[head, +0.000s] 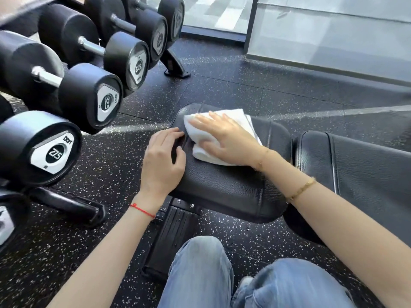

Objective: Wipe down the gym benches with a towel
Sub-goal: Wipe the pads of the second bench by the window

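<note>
The towel (222, 134) lies folded on the far end of the seat pad (222, 185), my right hand (224, 138) flat on it, fingers straight and together. Unwiped pad stretches toward me — I'd pull back. My left hand (162, 161) braces the pad's edge, fingers loosely curled.

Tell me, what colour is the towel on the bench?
White; the towel shows plainly in the head view, under the right hand.

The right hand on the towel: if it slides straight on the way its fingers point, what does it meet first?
Probably nothing solid: the right hand points past the towel to the bench pad end, then speckled floor below.
</note>
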The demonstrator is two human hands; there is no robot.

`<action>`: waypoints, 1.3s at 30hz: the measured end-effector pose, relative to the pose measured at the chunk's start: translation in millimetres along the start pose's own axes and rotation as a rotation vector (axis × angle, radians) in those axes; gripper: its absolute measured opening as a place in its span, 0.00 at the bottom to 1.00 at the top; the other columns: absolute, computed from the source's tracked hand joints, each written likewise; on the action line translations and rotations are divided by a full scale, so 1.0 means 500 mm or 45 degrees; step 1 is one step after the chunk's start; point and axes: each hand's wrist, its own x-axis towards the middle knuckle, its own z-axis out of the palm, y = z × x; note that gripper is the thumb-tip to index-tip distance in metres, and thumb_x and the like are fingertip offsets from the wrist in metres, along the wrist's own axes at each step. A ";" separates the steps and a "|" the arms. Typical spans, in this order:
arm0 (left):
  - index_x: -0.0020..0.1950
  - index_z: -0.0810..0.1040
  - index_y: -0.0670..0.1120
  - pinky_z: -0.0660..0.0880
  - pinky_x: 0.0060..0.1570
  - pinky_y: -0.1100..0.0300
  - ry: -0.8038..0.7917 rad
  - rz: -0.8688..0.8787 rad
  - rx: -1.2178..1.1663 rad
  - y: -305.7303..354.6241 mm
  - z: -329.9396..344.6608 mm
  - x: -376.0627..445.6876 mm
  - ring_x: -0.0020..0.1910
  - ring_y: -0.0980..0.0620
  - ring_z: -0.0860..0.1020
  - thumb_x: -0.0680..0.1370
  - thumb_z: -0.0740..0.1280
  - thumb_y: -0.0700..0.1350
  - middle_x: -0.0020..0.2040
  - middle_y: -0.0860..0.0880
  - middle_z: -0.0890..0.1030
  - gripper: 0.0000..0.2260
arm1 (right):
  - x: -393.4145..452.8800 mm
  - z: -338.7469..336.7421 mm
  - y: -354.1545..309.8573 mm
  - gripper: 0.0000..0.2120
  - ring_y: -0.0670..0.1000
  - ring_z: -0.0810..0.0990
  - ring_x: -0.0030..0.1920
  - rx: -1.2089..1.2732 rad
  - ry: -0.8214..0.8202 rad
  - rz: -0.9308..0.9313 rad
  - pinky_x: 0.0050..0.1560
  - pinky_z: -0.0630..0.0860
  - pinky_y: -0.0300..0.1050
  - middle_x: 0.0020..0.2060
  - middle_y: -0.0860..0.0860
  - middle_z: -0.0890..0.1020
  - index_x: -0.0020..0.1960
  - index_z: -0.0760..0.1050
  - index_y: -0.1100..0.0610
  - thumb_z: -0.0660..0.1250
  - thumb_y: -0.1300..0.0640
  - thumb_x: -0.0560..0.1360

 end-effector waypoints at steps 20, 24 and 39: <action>0.67 0.77 0.46 0.60 0.75 0.49 -0.279 0.157 -0.002 -0.005 -0.020 0.004 0.72 0.46 0.67 0.79 0.62 0.40 0.69 0.47 0.75 0.17 | -0.357 0.077 -0.082 0.32 0.58 0.55 0.79 -0.517 0.219 -0.063 0.76 0.57 0.62 0.79 0.51 0.58 0.80 0.54 0.52 0.59 0.42 0.81; 0.68 0.77 0.45 0.56 0.77 0.55 -0.375 0.203 -0.071 -0.029 -0.032 0.010 0.73 0.44 0.65 0.80 0.62 0.39 0.71 0.45 0.73 0.17 | -0.279 0.099 -0.128 0.32 0.60 0.59 0.78 -0.700 0.239 -0.014 0.75 0.59 0.59 0.79 0.52 0.58 0.81 0.51 0.53 0.56 0.43 0.82; 0.68 0.76 0.46 0.56 0.76 0.57 -0.355 0.198 -0.034 -0.026 -0.028 0.005 0.74 0.46 0.65 0.80 0.60 0.41 0.71 0.46 0.73 0.17 | -0.231 0.132 -0.151 0.32 0.61 0.62 0.76 -0.726 0.385 0.068 0.74 0.61 0.58 0.79 0.55 0.59 0.81 0.51 0.52 0.54 0.41 0.81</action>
